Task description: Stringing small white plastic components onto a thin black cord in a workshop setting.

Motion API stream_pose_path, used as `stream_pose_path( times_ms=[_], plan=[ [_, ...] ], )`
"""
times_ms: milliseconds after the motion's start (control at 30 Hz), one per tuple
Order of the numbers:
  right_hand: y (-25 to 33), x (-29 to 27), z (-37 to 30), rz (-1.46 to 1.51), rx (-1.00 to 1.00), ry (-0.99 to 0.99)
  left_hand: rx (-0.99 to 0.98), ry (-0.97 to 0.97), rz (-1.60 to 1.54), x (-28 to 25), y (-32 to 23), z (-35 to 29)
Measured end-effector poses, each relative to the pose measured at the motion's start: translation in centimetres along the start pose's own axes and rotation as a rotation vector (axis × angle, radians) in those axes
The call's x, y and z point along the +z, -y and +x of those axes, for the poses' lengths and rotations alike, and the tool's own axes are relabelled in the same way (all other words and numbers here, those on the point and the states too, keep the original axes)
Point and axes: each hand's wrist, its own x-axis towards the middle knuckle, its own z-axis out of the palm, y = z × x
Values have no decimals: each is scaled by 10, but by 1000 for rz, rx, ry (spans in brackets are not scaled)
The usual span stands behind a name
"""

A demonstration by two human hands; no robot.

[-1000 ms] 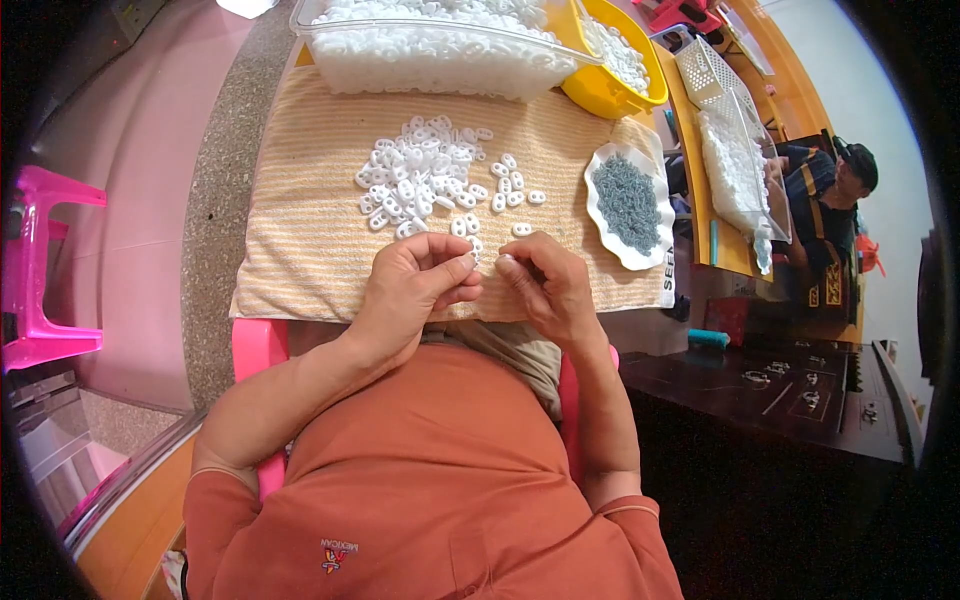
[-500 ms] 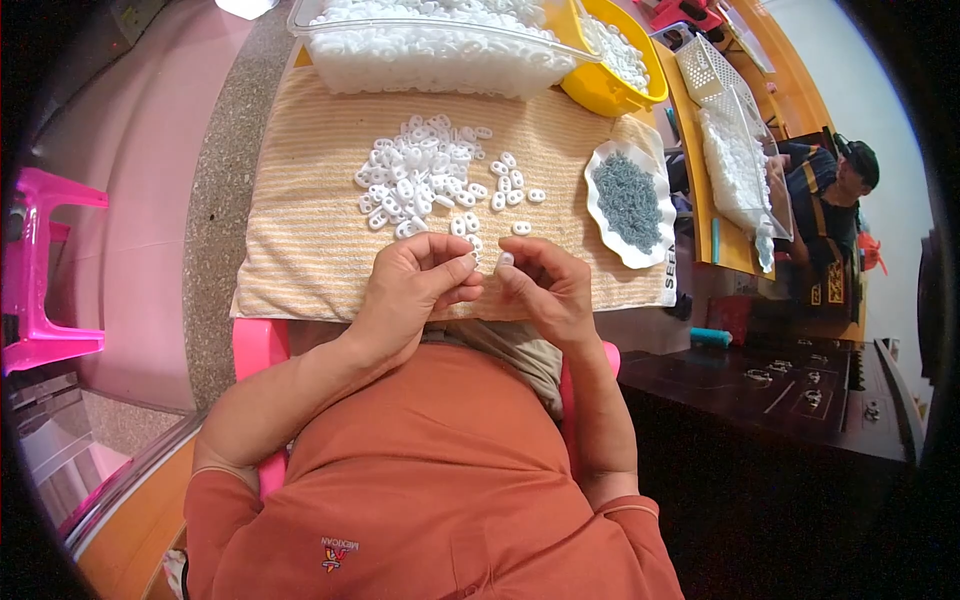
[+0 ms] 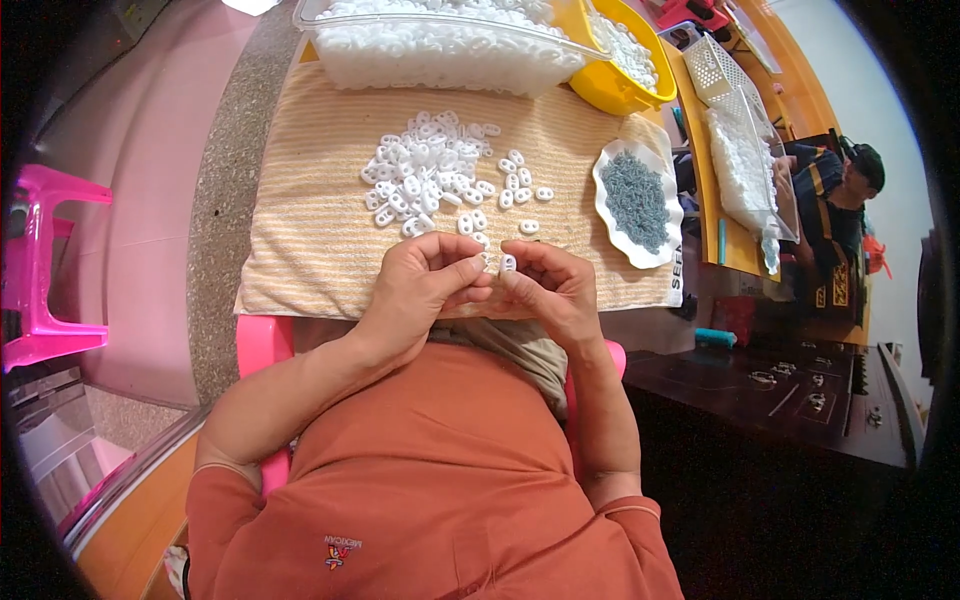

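Note:
Both hands meet over the front edge of a striped towel (image 3: 320, 240). Pinched between the thumb and fingers of my right hand (image 3: 555, 290) is a white two-holed oval plastic piece (image 3: 508, 262), held upright. Close by on its left, my left hand (image 3: 425, 280) is closed at the fingertips on something small and pale that I cannot make out. Just beyond the fingers lie a few loose white pieces (image 3: 529, 227) of the same kind. A heap of white pieces (image 3: 425, 165) rests farther off, with a small group (image 3: 515, 178) on its right.
A clear bin (image 3: 440, 60) full of white pieces and a yellow basin (image 3: 610, 90) stand at the back. On the right, a white scalloped dish (image 3: 609, 215) holds many tiny grey parts (image 3: 637, 200). Another person (image 3: 830, 190) sits beyond, by a clear container (image 3: 745, 180).
The white piece in my right hand has turned so its holed face shows. My fingertips remain close together. The whole view has shifted slightly.

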Motion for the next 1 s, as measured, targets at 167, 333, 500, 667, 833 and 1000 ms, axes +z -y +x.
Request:
stream_pose_path(
  times_ms=[167,333,500,667,833,1000],
  plan=[
    [1,1,0,14,16,-6,0,13,11,-2,1,0],
    [-4,-2,1,-22,-32,4,0,15,2,-1,2,0],
    [-3,-2,0,11,-15,0,1,21,0,0,1,0],
    [3,2,-1,13,15,-11,-1,22,0,0,1,-1],
    [4,1,-3,-9,10,-33,-3,46,7,0,1,-1],
    [3,1,-1,-86,-72,20,4,66,17,-3,4,0]
  ],
)
